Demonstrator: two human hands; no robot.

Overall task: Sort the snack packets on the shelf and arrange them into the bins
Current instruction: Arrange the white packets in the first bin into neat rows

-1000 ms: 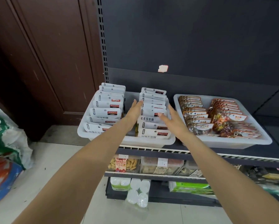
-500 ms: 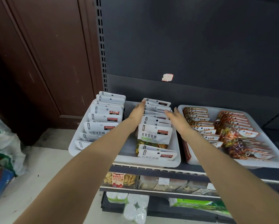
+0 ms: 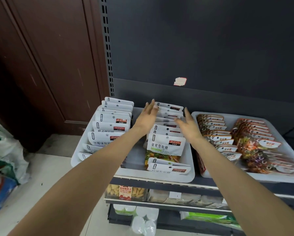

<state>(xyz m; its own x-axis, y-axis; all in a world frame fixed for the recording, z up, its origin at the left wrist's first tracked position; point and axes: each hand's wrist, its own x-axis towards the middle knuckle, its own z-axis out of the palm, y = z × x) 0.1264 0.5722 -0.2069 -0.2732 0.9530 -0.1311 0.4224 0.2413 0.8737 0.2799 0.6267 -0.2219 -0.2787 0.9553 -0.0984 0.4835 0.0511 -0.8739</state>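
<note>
A white bin [image 3: 159, 176] on the shelf holds two rows of white snack packets: a left row [image 3: 111, 126] and a right row [image 3: 166, 143]. My left hand [image 3: 147, 116] reaches over the bin with straight fingers, touching the left side of the right row's rear packets. My right hand [image 3: 188, 124] has spread fingers at the right side of the same rear packets. Neither hand grips anything. A second white bin [image 3: 270, 178] to the right holds orange and red snack packets [image 3: 248, 143] in two rows.
The dark shelf back panel [image 3: 202, 48] rises behind the bins, with a slotted upright [image 3: 107, 48] at its left. Lower shelves [image 3: 159, 196] hold boxed goods. A brown door [image 3: 49, 65] stands at left, and coloured sacks [image 3: 1, 159] lie on the floor.
Both hands have slid back along the right row, from its front packets to its rear ones. The packets behind the front ones now stand more upright. The view has dropped closer to the bins.
</note>
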